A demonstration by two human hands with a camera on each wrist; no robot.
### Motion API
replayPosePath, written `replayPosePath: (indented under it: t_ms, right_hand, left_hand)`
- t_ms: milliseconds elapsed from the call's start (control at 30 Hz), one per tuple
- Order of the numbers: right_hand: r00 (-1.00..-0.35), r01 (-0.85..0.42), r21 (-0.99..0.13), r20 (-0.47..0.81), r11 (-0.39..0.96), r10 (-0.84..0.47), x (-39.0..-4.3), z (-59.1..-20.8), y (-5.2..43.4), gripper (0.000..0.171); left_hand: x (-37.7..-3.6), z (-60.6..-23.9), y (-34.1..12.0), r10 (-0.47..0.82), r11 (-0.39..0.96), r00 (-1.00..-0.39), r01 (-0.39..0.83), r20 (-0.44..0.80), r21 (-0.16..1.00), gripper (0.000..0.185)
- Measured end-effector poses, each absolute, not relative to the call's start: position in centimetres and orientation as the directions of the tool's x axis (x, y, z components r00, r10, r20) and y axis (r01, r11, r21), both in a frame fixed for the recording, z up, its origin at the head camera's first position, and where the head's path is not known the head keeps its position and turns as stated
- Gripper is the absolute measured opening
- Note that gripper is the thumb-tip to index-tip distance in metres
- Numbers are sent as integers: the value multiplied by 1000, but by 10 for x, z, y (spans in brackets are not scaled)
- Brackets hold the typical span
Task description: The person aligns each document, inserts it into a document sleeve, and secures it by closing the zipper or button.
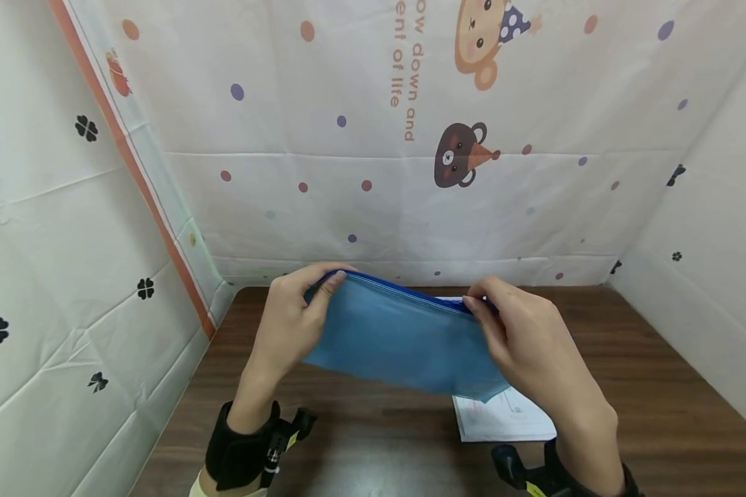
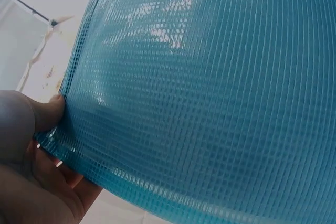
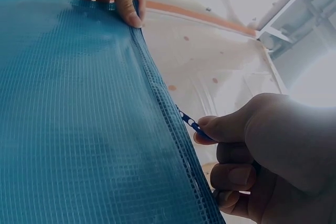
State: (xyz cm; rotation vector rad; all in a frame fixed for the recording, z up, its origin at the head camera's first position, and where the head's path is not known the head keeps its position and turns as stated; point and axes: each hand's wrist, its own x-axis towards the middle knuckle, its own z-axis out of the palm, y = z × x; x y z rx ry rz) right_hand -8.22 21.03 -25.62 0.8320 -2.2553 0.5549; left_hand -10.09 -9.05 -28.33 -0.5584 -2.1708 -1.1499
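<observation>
A blue translucent mesh zipper pouch hangs over the table, its darker blue zipper edge uppermost. At its upper left corner, my left hand pinches the pouch between thumb and fingers; the left wrist view shows the thumb flat on the mesh with fingers behind. My right hand is at the other end of the zipper. In the right wrist view its thumb and forefinger pinch a small blue zipper pull, the other fingers curled by the pouch edge.
A white printed booklet or stack of paper lies on the dark wooden table, partly hidden behind the pouch and right hand. Patterned white sheets hang behind the table and on both sides. Each wrist wears a black strap with a camera.
</observation>
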Motion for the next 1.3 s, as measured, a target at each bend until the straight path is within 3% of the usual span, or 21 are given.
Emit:
replayPosePath:
  t_ms: [300, 1300]
  right_hand:
    - [-564, -704, -145, 709, 695, -424, -82, -256, 209, 15]
    - [-570, -704, -158, 707, 692, -419, -83, -254, 213, 14]
  left_hand:
    - [-101, -283, -93, 11, 539, -694, 610, 720, 580, 27]
    - [-101, -283, -99, -229, 521, -678, 521, 698, 676, 31]
